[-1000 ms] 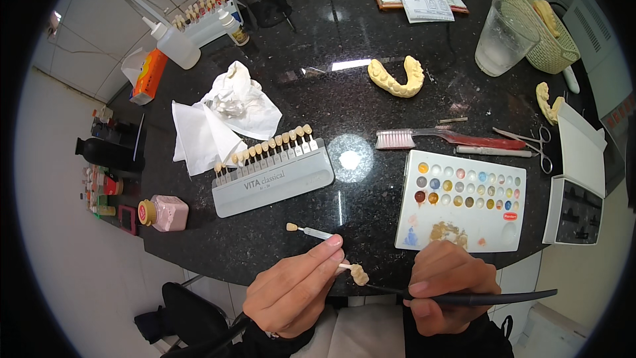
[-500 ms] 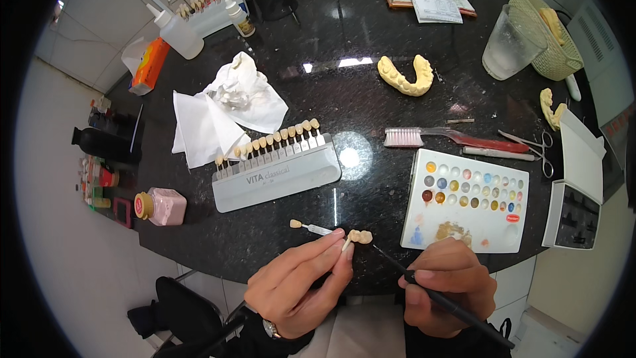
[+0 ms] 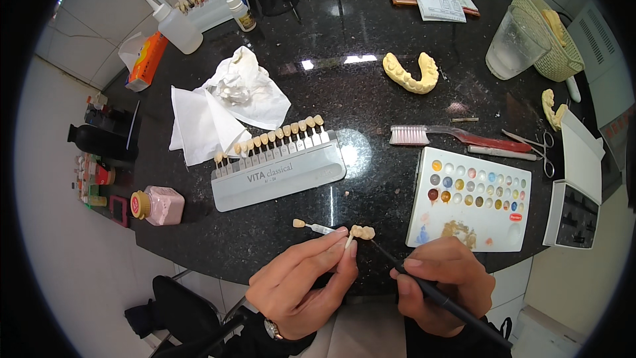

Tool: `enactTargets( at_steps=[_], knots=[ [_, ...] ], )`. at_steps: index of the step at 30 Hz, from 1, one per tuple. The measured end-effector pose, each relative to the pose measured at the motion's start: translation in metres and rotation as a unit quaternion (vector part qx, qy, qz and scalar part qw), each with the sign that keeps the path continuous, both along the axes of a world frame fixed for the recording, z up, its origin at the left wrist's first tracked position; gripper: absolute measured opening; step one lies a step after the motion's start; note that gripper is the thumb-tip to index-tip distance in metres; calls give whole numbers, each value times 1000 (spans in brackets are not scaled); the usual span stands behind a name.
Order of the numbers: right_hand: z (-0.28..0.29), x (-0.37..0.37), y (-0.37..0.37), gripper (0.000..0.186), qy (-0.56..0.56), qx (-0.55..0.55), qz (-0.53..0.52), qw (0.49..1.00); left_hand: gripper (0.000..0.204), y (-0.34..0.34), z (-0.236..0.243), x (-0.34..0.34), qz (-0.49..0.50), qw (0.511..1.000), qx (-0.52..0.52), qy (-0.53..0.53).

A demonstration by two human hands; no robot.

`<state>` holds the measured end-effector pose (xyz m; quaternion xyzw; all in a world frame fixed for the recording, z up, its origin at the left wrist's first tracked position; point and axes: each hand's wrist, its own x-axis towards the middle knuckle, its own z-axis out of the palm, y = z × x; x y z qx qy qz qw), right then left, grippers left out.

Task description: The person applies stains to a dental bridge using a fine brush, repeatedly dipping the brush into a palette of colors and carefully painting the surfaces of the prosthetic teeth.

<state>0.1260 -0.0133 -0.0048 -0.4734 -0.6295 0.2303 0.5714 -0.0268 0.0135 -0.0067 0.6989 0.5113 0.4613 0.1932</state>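
Near the table's front edge, my left hand (image 3: 305,282) is closed, pinching a small pale peg (image 3: 349,241) with a tooth-coloured dental bridge (image 3: 363,232) at its end. A shade tab (image 3: 318,228) with a tooth-shaped tip also sticks out leftward from these fingers. My right hand (image 3: 449,285) grips a slim black paintbrush (image 3: 450,305) like a pen. Its fine tip is right beside the bridge; whether it touches, I cannot tell. Just beyond my right hand lies a white palette (image 3: 434,225) with small wells of coloured stain and brownish smears.
A grey shade guide (image 3: 278,179) with tooth tabs stands left of centre, before crumpled white tissue (image 3: 248,89). A pink jar (image 3: 162,205) is at the left. Beyond the palette are a toothbrush (image 3: 464,138), scissors (image 3: 544,152) and a yellow dental cast (image 3: 411,78).
My right hand has shifted slightly left, bringing the brush tip closer to the bridge. The left hand keeps its hold, with the bridge a little higher and farther right in view.
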Motion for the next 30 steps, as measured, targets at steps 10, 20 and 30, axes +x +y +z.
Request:
enactTargets(
  at_steps=[10,20,30],
  knots=[
    [3,4,3,22,15,-16,35,999,15,0,0,-1,-5,1000,1,1],
    [2,6,1,25,29,-17,31,999,14,0,0,0,-3,1000,2,-1],
    [3,7,1,25,21,-31,40,998,15,0,-1,0,-4,1000,4,-2]
  ],
)
